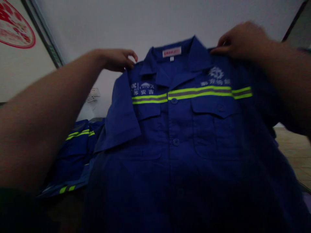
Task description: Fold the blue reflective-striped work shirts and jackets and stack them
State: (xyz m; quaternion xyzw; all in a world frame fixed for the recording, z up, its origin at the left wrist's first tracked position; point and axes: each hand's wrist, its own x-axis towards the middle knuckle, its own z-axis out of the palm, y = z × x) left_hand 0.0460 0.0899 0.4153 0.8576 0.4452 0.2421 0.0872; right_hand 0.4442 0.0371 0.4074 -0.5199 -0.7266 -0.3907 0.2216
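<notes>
A blue short-sleeved work shirt (179,129) hangs spread in front of me, its buttoned front facing the camera. It has a yellow-green and grey reflective band across the chest, white printed marks, flap pockets and a label inside the collar. My left hand (119,60) pinches the shoulder at the left of the view. At the other shoulder my right hand (243,40) grips the cloth with its fingers closed. The lower part of the shirt fades into dark shadow.
More blue clothing with reflective bands (75,145) lies folded at the left, behind my left arm. A wall socket (93,94) sits above it on the pale wall (116,29). A board with a red print (17,26) is at the upper left. Wood-look flooring (291,149) shows at the right.
</notes>
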